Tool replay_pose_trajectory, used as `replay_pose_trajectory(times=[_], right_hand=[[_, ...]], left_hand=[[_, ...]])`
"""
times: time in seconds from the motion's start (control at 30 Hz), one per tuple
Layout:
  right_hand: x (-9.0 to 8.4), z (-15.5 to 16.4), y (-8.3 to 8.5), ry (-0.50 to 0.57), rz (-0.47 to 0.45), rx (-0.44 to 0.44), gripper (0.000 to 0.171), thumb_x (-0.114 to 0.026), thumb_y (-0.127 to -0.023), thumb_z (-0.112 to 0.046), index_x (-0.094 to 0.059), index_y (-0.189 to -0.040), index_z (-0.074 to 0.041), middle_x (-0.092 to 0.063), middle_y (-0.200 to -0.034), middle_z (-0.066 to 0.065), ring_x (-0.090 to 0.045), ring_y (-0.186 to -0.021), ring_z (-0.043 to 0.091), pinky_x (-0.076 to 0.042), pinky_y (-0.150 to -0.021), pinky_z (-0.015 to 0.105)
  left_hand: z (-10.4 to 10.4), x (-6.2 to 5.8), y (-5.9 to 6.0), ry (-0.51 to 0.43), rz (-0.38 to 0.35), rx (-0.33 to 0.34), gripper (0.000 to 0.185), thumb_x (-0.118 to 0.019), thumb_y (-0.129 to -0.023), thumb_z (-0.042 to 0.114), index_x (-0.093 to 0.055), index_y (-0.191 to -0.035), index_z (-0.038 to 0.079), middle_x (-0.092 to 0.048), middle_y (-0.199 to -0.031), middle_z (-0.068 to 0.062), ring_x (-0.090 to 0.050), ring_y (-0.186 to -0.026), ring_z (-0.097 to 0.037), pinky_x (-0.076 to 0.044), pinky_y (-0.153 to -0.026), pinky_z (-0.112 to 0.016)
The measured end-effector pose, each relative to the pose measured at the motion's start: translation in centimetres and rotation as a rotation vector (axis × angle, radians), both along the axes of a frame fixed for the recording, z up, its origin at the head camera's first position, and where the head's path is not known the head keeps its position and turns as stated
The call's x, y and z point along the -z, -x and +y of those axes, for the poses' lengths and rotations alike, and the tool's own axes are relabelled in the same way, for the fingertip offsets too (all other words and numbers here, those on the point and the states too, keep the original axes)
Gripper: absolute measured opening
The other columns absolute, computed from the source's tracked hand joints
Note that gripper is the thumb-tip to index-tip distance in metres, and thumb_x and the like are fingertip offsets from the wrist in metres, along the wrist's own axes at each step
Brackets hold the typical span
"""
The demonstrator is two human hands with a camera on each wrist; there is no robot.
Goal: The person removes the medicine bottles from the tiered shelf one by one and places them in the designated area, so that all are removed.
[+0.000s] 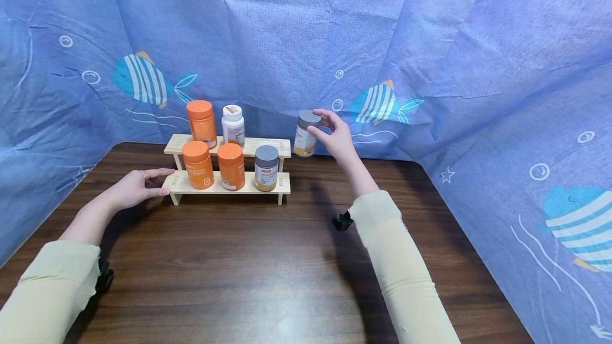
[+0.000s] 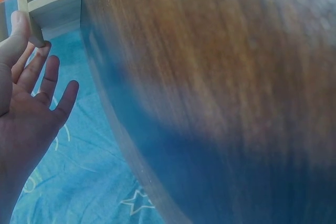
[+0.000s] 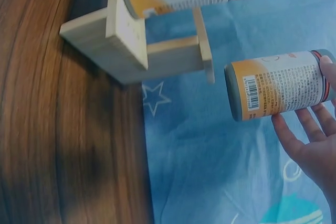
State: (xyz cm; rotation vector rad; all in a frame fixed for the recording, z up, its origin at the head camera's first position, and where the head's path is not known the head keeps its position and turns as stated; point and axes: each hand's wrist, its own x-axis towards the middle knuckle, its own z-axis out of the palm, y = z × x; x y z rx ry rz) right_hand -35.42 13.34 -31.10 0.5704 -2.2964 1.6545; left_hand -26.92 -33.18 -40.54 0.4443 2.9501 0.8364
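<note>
My right hand [image 1: 337, 137] holds a grey-lidded supplement jar [image 1: 305, 137] up by its lid end, just off the right end of the upper tier. Its orange-and-white label with a barcode shows in the right wrist view, where the jar [image 3: 281, 85] is apart from the wooden step rack [image 3: 128, 35]. At the rack's other side, my left hand [image 1: 136, 189] pinches the left end of the lower tier [image 1: 178, 180] between thumb and fingers. On that tier stand two orange jars [image 1: 197, 166] and another grey-lidded jar [image 1: 266, 170].
On the upper tier [image 1: 268, 146] are an orange jar [image 1: 202, 123] and a white bottle [image 1: 234, 127], with bare wood to their right. The rack stands on a dark wooden table [image 1: 229, 264]. A blue fish-print cloth [image 1: 287, 41] hangs close behind it.
</note>
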Motion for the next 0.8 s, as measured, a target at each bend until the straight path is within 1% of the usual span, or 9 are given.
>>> replay_pose_trajectory(times=[0.07, 0.13, 0.33, 0.4, 0.57, 0.63, 0.73, 0.8], right_hand=[[0.2, 0.6, -0.1, -0.004, -0.009, -0.001, 0.047, -0.073, -0.084, -0.024, -0.058, -0.127, -0.015, -0.059, -0.123, 0.006, -0.054, -0.113, 0.018, -0.046, -0.091, 0.039], [0.2, 1.0, -0.5, -0.001, -0.027, -0.002, 0.047, -0.073, -0.084, -0.021, -0.058, -0.128, -0.013, -0.059, -0.123, 0.008, -0.054, -0.114, 0.02, -0.045, -0.092, 0.04], [-0.3, 1.8, -2.4, -0.018, -0.033, -0.011, 0.046, -0.069, -0.086, -0.01, -0.054, -0.128, -0.001, -0.055, -0.127, 0.017, -0.052, -0.116, 0.029, -0.041, -0.096, 0.047], [0.3, 2.2, -2.2, -0.02, -0.036, -0.013, 0.046, -0.07, -0.086, -0.01, -0.054, -0.128, -0.001, -0.055, -0.127, 0.018, -0.052, -0.116, 0.03, -0.041, -0.096, 0.048], [3.0, 3.6, -0.3, -0.035, -0.029, 0.006, 0.046, -0.072, -0.084, -0.016, -0.057, -0.127, -0.007, -0.059, -0.124, 0.015, -0.055, -0.114, 0.027, -0.04, -0.096, 0.049], [4.1, 4.0, 0.3, -0.058, -0.021, 0.023, 0.047, -0.072, -0.084, -0.019, -0.057, -0.128, -0.009, -0.059, -0.124, 0.013, -0.056, -0.113, 0.025, -0.041, -0.096, 0.047], [5.1, 4.3, 0.4, -0.061, -0.025, 0.04, 0.047, -0.073, -0.083, -0.018, -0.058, -0.126, -0.008, -0.059, -0.123, 0.013, -0.056, -0.112, 0.025, -0.04, -0.097, 0.047], [5.3, 4.3, 0.0, -0.046, -0.044, 0.04, 0.046, -0.074, -0.083, -0.015, -0.058, -0.125, -0.006, -0.059, -0.122, 0.015, -0.056, -0.111, 0.027, -0.04, -0.096, 0.048]], left_hand=[[-0.1, 0.0, 0.0, -0.002, 0.001, -0.001, 0.062, -0.068, -0.087, 0.035, -0.049, -0.136, 0.002, -0.063, -0.107, -0.022, -0.057, -0.092, -0.028, -0.045, -0.072, -0.035], [-0.2, 0.0, 0.0, -0.001, 0.0, -0.001, 0.062, -0.067, -0.087, 0.035, -0.049, -0.136, 0.002, -0.063, -0.107, -0.021, -0.057, -0.091, -0.027, -0.044, -0.071, -0.034], [-0.1, -0.1, 0.0, -0.003, -0.012, 0.0, 0.062, -0.068, -0.087, 0.035, -0.048, -0.136, 0.002, -0.063, -0.105, -0.02, -0.056, -0.088, -0.025, -0.044, -0.069, -0.034], [0.0, -0.1, 0.1, -0.005, -0.012, 0.003, 0.062, -0.068, -0.087, 0.035, -0.049, -0.136, 0.002, -0.063, -0.104, -0.019, -0.055, -0.087, -0.024, -0.043, -0.068, -0.033], [0.1, -0.1, 0.1, -0.006, -0.007, 0.006, 0.061, -0.068, -0.087, 0.033, -0.049, -0.135, 0.001, -0.063, -0.103, -0.019, -0.055, -0.085, -0.023, -0.043, -0.067, -0.033], [0.1, -0.1, 0.1, -0.001, -0.004, 0.007, 0.061, -0.068, -0.087, 0.033, -0.049, -0.135, 0.001, -0.063, -0.103, -0.019, -0.055, -0.085, -0.023, -0.043, -0.067, -0.033], [0.1, -0.1, 0.0, 0.006, 0.001, 0.01, 0.061, -0.068, -0.087, 0.032, -0.049, -0.135, 0.001, -0.064, -0.101, -0.018, -0.054, -0.084, -0.022, -0.043, -0.066, -0.032], [0.1, -0.1, 0.0, 0.004, 0.002, 0.016, 0.06, -0.068, -0.087, 0.032, -0.049, -0.135, 0.001, -0.064, -0.1, -0.017, -0.054, -0.083, -0.022, -0.042, -0.065, -0.031]])
